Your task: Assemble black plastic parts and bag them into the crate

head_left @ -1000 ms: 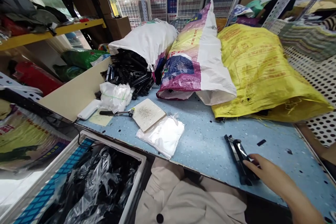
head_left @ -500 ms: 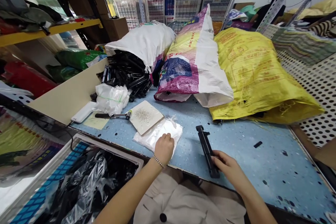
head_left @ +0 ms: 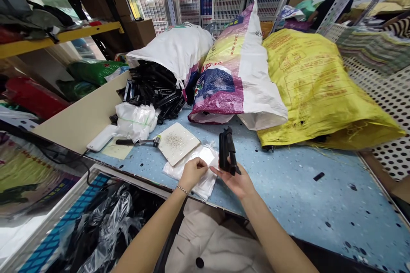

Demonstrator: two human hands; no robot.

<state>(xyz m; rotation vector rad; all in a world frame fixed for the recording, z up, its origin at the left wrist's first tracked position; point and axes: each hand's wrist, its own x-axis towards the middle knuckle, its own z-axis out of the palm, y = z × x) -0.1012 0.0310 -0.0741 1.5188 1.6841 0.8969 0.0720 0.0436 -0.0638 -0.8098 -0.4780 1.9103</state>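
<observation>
My right hand [head_left: 238, 181] is closed around the lower end of a long black plastic part [head_left: 227, 149], which tilts up off the table; I cannot make out what it is. Thumb and fingers of my left hand [head_left: 192, 174] are pinched together at the edge of a stack of clear plastic bags [head_left: 206, 185], apparently on a bag's edge. The fingertips of both hands nearly meet over that stack. Just behind it, a pale square board [head_left: 177, 143] bears a scatter of tiny bits. A small hammer [head_left: 137, 141] lies to its left.
A bundle of white plastic bags [head_left: 136, 119] sits by a heap of black parts [head_left: 153, 89] spilling from a white sack [head_left: 179, 47]. A printed sack [head_left: 221, 94] and a yellow sack [head_left: 307, 85] stand behind. At lower left is a bin [head_left: 96, 170] of black bagged items.
My right hand has lifted the black plastic part from the table and brought it left, beside my left hand. My left hand has moved slightly left and now pinches at the bags.
</observation>
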